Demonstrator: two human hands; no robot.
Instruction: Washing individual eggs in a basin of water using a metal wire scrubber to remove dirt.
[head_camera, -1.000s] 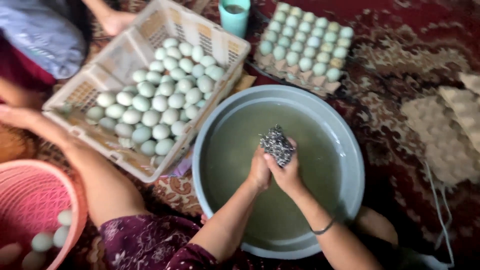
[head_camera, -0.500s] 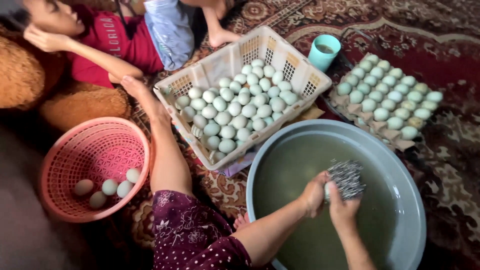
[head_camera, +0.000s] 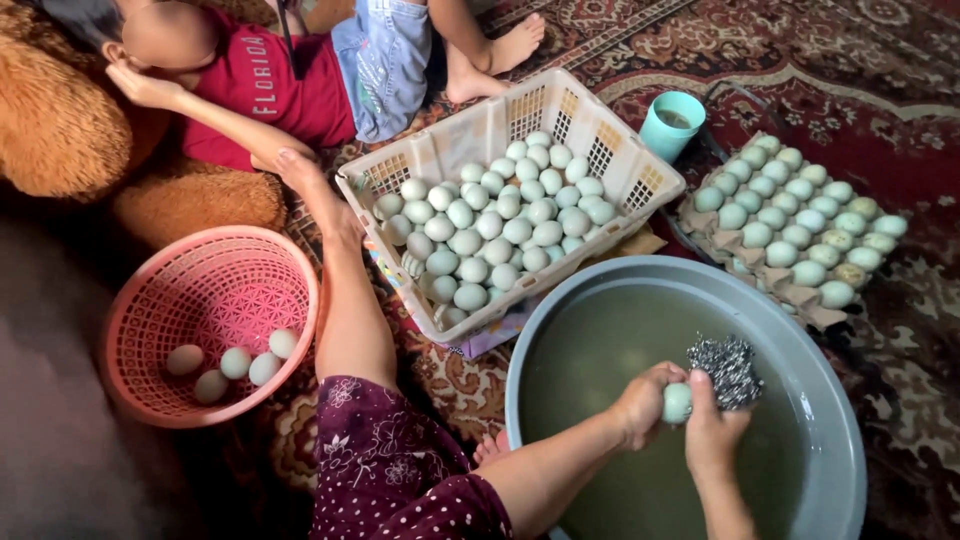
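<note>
Over the grey basin (head_camera: 840, 440) of cloudy water, the left hand (head_camera: 645, 400) is closed around a pale green egg (head_camera: 677, 402), and the right hand (head_camera: 715, 430) is clamped on a wad of steel wool (head_camera: 727, 368) pressed against it. The egg is probably light, and wet it looks slippery; its shell would crack under a hard squeeze, so a cupped grip around its belly, as the fingers have it here, seems safest. The steel wool looks springy and rough and gives under the fingers.

Just beside the basin stands a white plastic crate (head_camera: 620, 165) heaped with more eggs, and to its right a cardboard egg tray (head_camera: 790, 300) nearly full. A teal cup (head_camera: 670, 125) stands near the tray. A pink basket (head_camera: 150, 320) with a few eggs sits to the left. Everything rests on a patterned red carpet (head_camera: 850, 60), soft and uneven. Another person in a red shirt (head_camera: 255, 95) lies near the crate.
</note>
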